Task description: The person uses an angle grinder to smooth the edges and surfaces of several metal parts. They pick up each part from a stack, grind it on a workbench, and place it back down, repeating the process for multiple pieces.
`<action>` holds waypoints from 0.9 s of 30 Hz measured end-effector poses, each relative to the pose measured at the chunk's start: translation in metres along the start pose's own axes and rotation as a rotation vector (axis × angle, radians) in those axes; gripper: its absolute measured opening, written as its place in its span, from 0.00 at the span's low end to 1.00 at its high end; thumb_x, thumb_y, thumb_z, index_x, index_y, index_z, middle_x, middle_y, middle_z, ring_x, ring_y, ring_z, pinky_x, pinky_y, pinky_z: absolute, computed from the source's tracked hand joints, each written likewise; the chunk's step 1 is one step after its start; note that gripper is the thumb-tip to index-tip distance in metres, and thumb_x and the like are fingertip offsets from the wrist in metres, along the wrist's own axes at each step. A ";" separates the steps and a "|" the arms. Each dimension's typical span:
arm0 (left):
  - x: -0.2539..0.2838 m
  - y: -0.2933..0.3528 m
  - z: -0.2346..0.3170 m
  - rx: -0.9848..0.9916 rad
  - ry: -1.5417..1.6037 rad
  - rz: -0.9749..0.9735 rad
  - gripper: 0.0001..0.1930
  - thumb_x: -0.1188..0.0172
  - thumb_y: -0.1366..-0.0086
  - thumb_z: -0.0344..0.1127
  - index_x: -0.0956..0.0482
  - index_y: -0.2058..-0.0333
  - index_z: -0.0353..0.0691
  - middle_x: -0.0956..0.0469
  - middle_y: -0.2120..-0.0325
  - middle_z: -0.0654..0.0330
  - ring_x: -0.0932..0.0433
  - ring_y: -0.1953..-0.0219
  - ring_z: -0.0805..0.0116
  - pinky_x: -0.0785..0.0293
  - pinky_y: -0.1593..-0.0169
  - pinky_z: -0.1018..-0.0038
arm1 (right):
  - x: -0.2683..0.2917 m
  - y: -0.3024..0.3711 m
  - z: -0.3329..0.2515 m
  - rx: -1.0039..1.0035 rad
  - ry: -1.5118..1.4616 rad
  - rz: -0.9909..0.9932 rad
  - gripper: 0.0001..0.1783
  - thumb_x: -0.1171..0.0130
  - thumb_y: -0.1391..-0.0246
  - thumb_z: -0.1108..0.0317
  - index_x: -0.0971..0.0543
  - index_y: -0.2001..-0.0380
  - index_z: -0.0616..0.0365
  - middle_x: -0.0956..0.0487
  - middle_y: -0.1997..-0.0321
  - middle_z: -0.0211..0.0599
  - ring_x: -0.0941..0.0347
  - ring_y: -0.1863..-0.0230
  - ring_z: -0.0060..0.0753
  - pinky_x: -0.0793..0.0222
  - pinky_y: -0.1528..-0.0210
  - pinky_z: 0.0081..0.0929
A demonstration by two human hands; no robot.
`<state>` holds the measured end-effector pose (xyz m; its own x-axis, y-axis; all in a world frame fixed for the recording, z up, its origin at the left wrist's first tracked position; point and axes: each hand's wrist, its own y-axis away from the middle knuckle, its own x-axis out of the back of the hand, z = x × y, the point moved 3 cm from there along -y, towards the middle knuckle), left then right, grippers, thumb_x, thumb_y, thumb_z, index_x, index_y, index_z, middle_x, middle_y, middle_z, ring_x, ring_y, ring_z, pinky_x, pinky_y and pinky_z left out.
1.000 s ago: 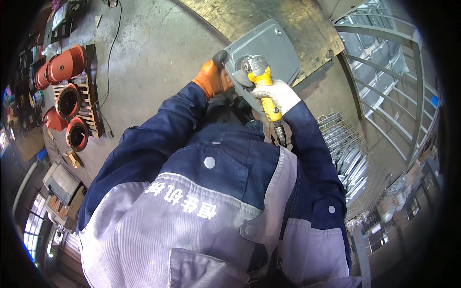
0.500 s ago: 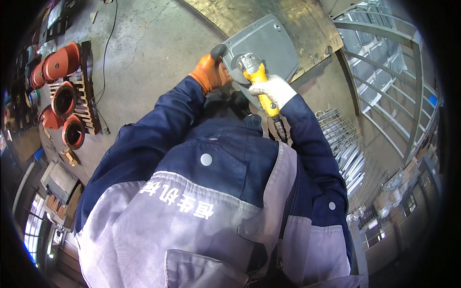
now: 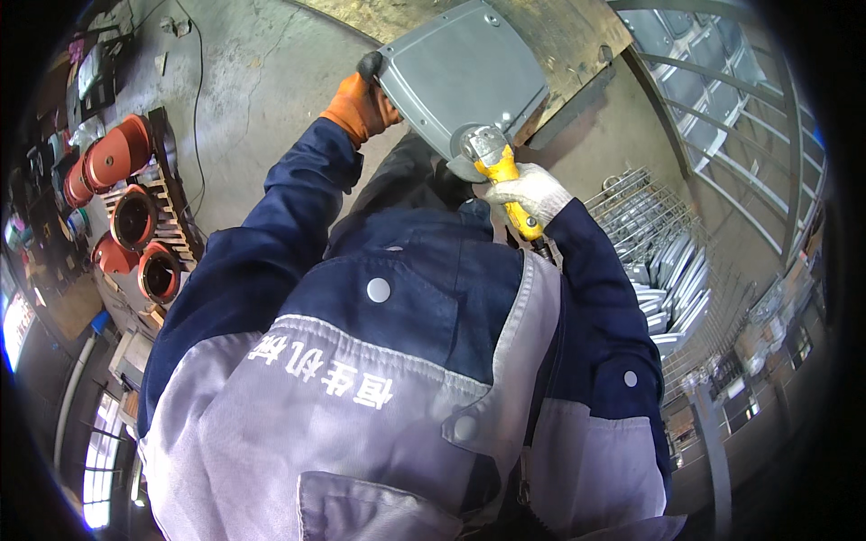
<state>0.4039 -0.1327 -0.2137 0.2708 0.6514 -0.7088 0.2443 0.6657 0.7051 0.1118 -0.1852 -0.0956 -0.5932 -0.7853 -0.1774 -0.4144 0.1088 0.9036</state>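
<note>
A grey, roughly square metal panel (image 3: 469, 72) with rounded corners and small holes tilts before me over the table's edge. My left hand (image 3: 363, 106), in an orange glove with dark fingertips, is closed on its left edge. In a white glove, my right hand (image 3: 528, 194) grips a yellow angle grinder (image 3: 501, 169) around its body. The grinder's metal head and disc meet the panel's near right corner; whether they touch I cannot tell. My body hides part of the tool's rear end.
A worn table top (image 3: 577, 36) lies beyond the panel. Wire baskets of grey metal parts (image 3: 672, 288) and a metal frame rack (image 3: 789, 135) stand on the right. Orange-red round housings (image 3: 122, 153) sit on a wooden pallet (image 3: 171, 207) at left, near a black cable (image 3: 200, 99).
The panel has shifted up and turned in my left hand, showing more of its face. The grinder's head has moved from the panel's left side to its near right corner.
</note>
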 end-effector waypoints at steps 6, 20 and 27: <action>-0.012 -0.002 0.010 -0.072 -0.113 0.217 0.21 0.44 0.38 0.54 0.25 0.58 0.41 0.22 0.64 0.58 0.24 0.64 0.57 0.25 0.57 0.58 | 0.026 0.013 0.042 0.038 0.003 0.106 0.17 0.31 0.60 0.64 0.21 0.69 0.64 0.23 0.77 0.34 0.29 0.78 0.25 0.33 0.72 0.26; 0.062 -0.027 0.068 -0.476 -0.799 0.435 0.30 0.49 0.37 0.64 0.23 0.59 0.39 0.21 0.67 0.55 0.23 0.70 0.64 0.25 0.70 0.66 | 0.037 0.008 0.005 0.160 -0.104 0.049 0.15 0.34 0.59 0.68 0.23 0.67 0.63 0.23 0.72 0.33 0.27 0.72 0.25 0.31 0.68 0.23; 0.049 -0.033 0.069 -0.787 -1.013 0.519 0.22 0.53 0.32 0.53 0.21 0.67 0.41 0.25 0.76 0.67 0.30 0.74 0.75 0.32 0.69 0.75 | 0.031 -0.042 -0.076 0.202 -0.220 -0.081 0.12 0.37 0.55 0.69 0.24 0.67 0.64 0.24 0.76 0.36 0.27 0.78 0.27 0.29 0.74 0.24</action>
<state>0.4737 -0.1474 -0.2703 0.8028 0.5646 0.1919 -0.5842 0.6801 0.4429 0.1640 -0.2605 -0.1096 -0.6786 -0.6479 -0.3460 -0.5822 0.1872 0.7912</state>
